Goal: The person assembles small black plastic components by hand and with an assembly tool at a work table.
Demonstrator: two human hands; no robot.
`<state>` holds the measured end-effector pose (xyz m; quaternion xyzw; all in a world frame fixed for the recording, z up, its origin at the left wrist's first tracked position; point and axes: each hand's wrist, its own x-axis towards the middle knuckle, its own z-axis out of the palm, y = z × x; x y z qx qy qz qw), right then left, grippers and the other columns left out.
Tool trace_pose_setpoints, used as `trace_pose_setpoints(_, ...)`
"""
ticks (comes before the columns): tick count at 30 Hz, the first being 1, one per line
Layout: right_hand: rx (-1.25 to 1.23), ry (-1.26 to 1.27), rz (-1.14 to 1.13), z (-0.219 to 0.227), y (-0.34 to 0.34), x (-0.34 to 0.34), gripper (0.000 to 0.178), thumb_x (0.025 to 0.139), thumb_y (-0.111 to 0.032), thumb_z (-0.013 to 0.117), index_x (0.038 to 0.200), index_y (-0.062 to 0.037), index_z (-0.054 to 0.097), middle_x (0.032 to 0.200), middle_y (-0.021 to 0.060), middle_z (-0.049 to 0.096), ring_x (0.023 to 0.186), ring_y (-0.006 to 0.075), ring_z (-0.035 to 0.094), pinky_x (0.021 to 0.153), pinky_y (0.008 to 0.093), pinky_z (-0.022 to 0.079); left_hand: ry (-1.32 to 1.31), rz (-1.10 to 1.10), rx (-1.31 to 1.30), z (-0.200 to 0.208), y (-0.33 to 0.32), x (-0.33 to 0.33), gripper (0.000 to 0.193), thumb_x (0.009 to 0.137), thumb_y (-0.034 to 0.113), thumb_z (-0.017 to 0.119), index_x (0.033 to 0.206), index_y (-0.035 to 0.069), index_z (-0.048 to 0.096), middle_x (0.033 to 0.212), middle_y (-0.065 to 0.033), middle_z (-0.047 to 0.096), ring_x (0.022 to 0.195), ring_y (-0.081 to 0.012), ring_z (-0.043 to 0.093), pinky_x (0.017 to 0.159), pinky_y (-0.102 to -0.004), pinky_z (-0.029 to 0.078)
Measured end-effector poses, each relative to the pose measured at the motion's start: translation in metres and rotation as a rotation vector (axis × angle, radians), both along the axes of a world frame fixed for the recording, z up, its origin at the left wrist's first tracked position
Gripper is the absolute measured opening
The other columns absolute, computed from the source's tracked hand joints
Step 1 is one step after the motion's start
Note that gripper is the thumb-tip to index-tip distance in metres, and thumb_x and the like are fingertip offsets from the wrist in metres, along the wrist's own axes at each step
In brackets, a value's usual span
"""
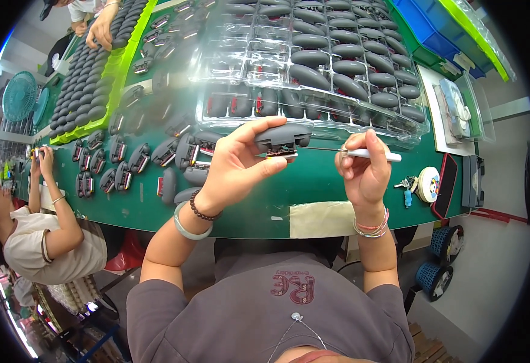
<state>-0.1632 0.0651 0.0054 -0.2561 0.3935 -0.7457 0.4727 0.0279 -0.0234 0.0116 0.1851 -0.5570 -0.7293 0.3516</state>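
A dark grey rounded plastic housing (282, 135) is gripped between the thumb and fingers of my left hand (233, 162), above the green table. Its underside shows a small exposed circuit board with red and metallic parts. My right hand (365, 175) is closed around a slim screwdriver (378, 155) with a whitish handle. The thin metal shaft points left, and its tip is at the right side of the housing; whether it touches cannot be made out. Just beyond my hands lies a clear plastic tray (331, 134) filled with similar grey housings.
Loose grey housings (139, 157) lie to the left on the green table (246, 215). Farther left is a lime-green tray (119, 78) of housings, with co-workers beyond. At right are keys (406, 183), a round white case (428, 184), a phone (445, 184) and blue bins (425, 24). A pale sheet (322, 219) lies near the front edge.
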Motion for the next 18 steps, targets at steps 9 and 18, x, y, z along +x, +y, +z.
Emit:
trace_pose_setpoints(9,-0.028,0.037,-0.007,0.0008,-0.0003,-0.0016,0.036,0.089,-0.024,0.045,0.069,0.0038,0.056,0.052,0.0085,0.05,0.039,0.013,0.043,0.036,0.0215,0.032,-0.006,-0.01,0.026,0.002,-0.0006,0.0017,0.054,0.073,0.001,0.065,0.122,-0.005,0.042,0.105,-0.0142,0.055,0.088,-0.0195,0.06,0.075,-0.029,0.052)
trace_pose_setpoints(18,-0.233,0.166,-0.168,0.0004,0.0072,0.0022,0.035,0.088,-0.02,0.044,0.067,0.0055,0.055,0.059,0.0111,0.051,0.04,0.0134,0.044,0.035,0.023,0.032,0.016,0.002,-0.022,-0.0011,-0.0005,0.0005,0.052,0.073,-0.001,0.065,0.12,-0.006,0.043,0.109,-0.014,0.053,0.093,-0.0194,0.058,0.08,-0.0298,0.05)
